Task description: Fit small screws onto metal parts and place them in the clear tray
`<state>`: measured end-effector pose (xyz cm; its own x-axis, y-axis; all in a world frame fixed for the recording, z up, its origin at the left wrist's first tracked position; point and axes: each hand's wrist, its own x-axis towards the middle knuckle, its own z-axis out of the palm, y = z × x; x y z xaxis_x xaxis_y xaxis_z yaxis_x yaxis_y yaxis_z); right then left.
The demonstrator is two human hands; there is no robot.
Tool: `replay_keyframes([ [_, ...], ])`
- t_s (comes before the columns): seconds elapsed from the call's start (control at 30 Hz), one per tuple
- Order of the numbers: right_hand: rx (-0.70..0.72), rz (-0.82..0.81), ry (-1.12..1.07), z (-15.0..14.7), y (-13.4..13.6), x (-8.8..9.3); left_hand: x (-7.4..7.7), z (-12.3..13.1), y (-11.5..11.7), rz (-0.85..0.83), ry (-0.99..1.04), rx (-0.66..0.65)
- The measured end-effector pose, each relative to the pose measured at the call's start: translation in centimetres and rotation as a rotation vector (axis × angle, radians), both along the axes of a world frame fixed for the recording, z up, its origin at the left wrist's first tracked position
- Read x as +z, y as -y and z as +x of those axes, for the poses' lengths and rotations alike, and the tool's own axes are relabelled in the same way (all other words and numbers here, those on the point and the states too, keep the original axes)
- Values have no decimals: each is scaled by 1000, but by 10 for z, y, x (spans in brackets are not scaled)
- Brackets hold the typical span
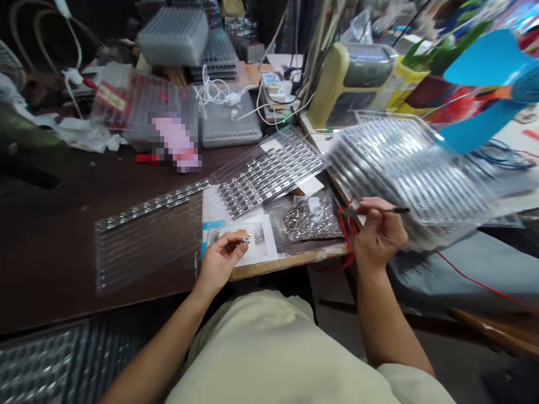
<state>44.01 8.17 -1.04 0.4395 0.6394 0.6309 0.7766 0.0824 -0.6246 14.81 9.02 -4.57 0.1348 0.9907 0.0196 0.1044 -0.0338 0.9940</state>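
My left hand [222,255] is closed in a pinch on small shiny metal parts [246,240], over a white sheet [266,240] at the desk's front edge. On the right, my right hand [381,235] grips a thin dark pen-like tool [399,210]; its exact kind is unclear. Red cord [347,238] hangs beside that hand. Between my hands lies a clear bag [314,221] full of small metal pieces. Behind it, a clear ribbed tray [273,171] holds rows of metal parts. Another ribbed tray [147,247] on the left has parts along its far edge.
Stacked clear trays [404,163] stand at the right, near a blue fan [484,62]. A white cable [214,92] lies on a tray stack at the back. A yellow-and-grey device [353,78] stands at the back right. More filled trays [37,365] sit low at left.
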Motion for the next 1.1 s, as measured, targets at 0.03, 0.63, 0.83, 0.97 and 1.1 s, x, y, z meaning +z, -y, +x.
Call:
replay_keyframes([
  [0.03, 151, -31, -51, -16, 6, 4, 1, -1, -1, -42, 50, 23],
  [0.63, 1326, -903, -437, -95, 20, 7, 23, -20, 5, -21, 144, -39],
  [0.83, 1034, -672, -30, -103, 24, -9, 28, -18, 6, 43, 14, 46],
  [0.97, 725, -493, 312, -116, 27, -11, 26, -14, 7, 182, -144, 152],
  [1.1, 754, -553, 60, -115, 22, -3, 26, -22, 6, 263, -172, 125],
])
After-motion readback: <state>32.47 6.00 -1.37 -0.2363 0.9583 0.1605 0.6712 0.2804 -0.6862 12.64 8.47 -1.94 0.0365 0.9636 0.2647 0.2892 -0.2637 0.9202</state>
